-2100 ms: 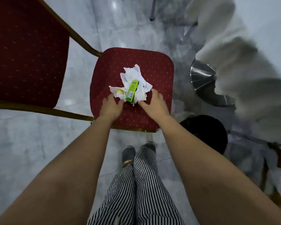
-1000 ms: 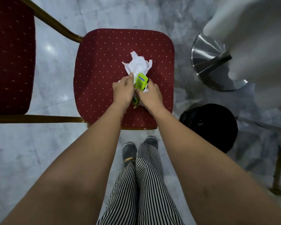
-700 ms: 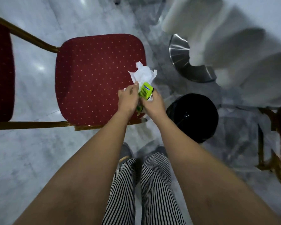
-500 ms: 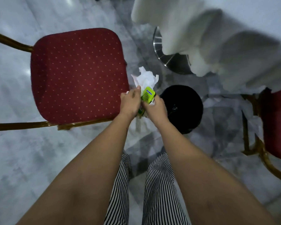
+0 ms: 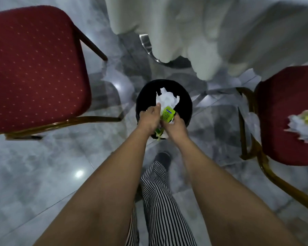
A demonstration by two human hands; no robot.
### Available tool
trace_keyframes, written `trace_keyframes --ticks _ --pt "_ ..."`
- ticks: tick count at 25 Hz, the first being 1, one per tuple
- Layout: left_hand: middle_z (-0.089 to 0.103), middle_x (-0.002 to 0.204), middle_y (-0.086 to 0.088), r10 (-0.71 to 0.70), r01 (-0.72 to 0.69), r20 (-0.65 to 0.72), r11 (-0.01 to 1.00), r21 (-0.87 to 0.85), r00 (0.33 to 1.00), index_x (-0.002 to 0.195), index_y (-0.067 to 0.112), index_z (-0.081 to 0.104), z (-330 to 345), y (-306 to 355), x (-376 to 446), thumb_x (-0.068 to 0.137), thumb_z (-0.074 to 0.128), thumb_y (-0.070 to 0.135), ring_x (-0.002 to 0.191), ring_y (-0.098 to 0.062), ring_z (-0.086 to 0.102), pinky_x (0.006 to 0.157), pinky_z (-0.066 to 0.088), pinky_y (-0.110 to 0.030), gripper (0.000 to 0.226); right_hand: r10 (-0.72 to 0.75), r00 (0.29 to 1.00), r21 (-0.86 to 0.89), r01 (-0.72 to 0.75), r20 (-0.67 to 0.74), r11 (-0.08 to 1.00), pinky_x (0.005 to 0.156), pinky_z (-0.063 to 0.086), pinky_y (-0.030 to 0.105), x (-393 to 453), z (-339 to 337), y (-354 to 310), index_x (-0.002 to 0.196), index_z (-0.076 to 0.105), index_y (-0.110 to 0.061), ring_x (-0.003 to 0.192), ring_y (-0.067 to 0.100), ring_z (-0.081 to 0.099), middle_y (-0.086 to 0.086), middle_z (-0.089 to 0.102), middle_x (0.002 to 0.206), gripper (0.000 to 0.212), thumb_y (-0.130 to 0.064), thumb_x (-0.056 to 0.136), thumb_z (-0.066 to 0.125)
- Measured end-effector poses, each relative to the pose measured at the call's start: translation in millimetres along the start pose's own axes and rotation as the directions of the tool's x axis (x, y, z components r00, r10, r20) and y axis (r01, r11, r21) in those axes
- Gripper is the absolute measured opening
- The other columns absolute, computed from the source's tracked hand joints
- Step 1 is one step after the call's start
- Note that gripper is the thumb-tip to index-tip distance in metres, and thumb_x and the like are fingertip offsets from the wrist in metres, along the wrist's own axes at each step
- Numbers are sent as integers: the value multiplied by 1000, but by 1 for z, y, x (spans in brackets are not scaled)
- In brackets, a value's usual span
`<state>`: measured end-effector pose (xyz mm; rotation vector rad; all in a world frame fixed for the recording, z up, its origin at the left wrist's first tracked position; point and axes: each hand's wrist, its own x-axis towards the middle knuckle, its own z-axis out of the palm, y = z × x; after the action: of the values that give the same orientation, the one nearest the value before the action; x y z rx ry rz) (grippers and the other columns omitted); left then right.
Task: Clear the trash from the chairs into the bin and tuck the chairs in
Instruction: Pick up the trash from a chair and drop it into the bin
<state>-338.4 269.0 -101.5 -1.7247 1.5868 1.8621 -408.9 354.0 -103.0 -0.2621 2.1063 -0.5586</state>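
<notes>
**Trash bundle hovering right over the bin**

Hands are both clamped on one bundle at frame centre: left hand (image 5: 149,116) and right hand (image 5: 174,125) pinch the crumpled white paper (image 5: 165,99) and the bright green printed wrapper (image 5: 167,113) between them, directly above the mouth of the round black bin (image 5: 185,103). So I'd say we're at the drop step for the first chair's load. The red dotted padded chair with the gold frame (image 5: 34,68) at upper left has a bare seat but isn't tucked in yet. Next move just needs both grips to let go so it all falls inside. After that, the second red chair (image 5: 283,121) at the right edge has a pile of white and yellow scraps (image 5: 304,126) on it.
</notes>
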Motion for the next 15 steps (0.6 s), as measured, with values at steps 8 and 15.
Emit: trace_keyframes --ticks 8,15 --pt "47 145 -14 -52 51 47 998 22 998 144 19 43 24 -7 53 97 29 60 128 -36 48 107 41 -52 64 -27 998 32 25 65 999 91 47 34 73 -9 27 142 45 -17 120 31 57 10 57 133 55 -33 93 61" --pt "43 150 -15 -63 59 29 990 127 998 148 13 37 25 -11 69 102 24 52 136 -34 41 112 35 -49 62 26 997 60 -30 66 998 94 35 23 85 -18 39 152 33 -18 136 25 45 5 46 150 58 -26 99 54"
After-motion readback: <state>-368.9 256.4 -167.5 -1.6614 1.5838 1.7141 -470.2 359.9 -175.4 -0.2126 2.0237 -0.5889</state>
